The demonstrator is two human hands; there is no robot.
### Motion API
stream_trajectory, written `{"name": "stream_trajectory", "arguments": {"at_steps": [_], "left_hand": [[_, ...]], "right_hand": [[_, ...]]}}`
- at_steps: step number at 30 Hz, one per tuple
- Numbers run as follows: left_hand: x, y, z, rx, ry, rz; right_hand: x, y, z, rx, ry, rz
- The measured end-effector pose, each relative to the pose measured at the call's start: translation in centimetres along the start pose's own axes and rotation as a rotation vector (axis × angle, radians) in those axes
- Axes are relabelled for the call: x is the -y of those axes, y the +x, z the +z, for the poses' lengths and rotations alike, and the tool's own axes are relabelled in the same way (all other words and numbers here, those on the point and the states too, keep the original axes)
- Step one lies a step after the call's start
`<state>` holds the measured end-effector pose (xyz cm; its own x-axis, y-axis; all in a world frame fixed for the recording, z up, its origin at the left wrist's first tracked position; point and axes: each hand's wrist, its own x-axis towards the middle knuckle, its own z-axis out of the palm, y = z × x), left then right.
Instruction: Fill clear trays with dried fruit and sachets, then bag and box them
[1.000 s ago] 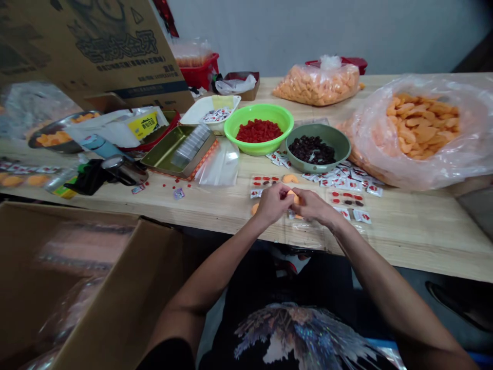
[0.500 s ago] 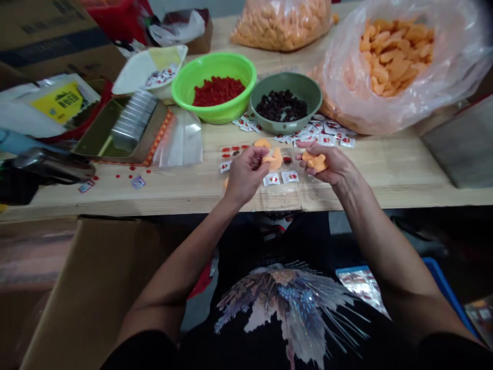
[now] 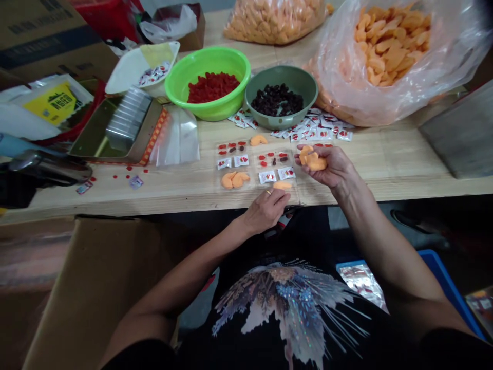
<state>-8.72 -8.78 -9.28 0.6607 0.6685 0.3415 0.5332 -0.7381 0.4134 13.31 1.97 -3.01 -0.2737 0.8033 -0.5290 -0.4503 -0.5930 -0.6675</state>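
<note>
Left grip: the left hand (image 3: 265,210) rests low at the near edge of the tray, fingers loosely curled and pinching nothing, fingertips just beside a single orange crescent piece (image 3: 282,185).

Right grip: the right hand (image 3: 327,167) is raised above the surface, palm up, its fingers curled around a small cluster of orange pieces (image 3: 313,158).

Tray: a clear plastic compartment tray (image 3: 246,195) lies on the wooden surface (image 3: 385,174). Its compartments hold a pair of orange crescents (image 3: 234,180), white-and-red sachets (image 3: 267,177), and small red and dark bits (image 3: 231,148).

Beyond the tray: a loose orange crescent (image 3: 258,140) lies on the surface, apart from the tray, and a spread of loose sachets (image 3: 319,134) runs to the right.

Bowls: a green plastic bowl (image 3: 208,67) holds diced red fruit (image 3: 212,87); just beside it, a grey-green bowl (image 3: 304,87) holds dark raisin-like pieces (image 3: 276,100).

Left side: a gold-coloured metal tin (image 3: 96,128) holds a stack of clear trays (image 3: 129,118), with a few red bits (image 3: 133,167) scattered on the surface nearby.

Far end: a large open plastic bag (image 3: 335,87) of orange pieces sits at the right, and a tied bag (image 3: 274,20) of the same lies behind it.
</note>
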Motion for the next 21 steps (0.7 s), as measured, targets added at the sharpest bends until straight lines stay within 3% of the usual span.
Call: {"name": "stream_trajectory", "arguments": {"at_steps": [2,6,13,15,17,19,21], "left_hand": [[0.3,-0.3,0.0,-0.040,0.014,0.059],[1.2,-0.5,0.4,-0.111,0.024,0.019],[1.7,0.2,-0.2,0.053,0.003,0.002],[1.5,0.7,-1.1,0.029,-0.073,-0.003],[1.5,1.6,-2.1,-0.131,-0.210,-0.121],[1.7,3.0,-3.1,-0.342,-0.383,-0.364],[2.2,4.5,-3.7,-0.425,-0.586,-0.591]], "right_hand": [[-0.5,0.2,0.4,0.011,0.015,0.036],[-1.3,0.3,1.0,0.100,0.001,0.003],[-1.6,1.2,0.8,0.081,-0.099,-0.041],[-1.6,1.1,1.0,0.086,-0.147,-0.058],[-1.6,0.8,1.4,0.135,-0.224,-0.048],[-1.8,0.4,2.0,0.219,-0.335,-0.032],[-2.0,0.0,2.7,0.290,-0.448,-0.034]]}}
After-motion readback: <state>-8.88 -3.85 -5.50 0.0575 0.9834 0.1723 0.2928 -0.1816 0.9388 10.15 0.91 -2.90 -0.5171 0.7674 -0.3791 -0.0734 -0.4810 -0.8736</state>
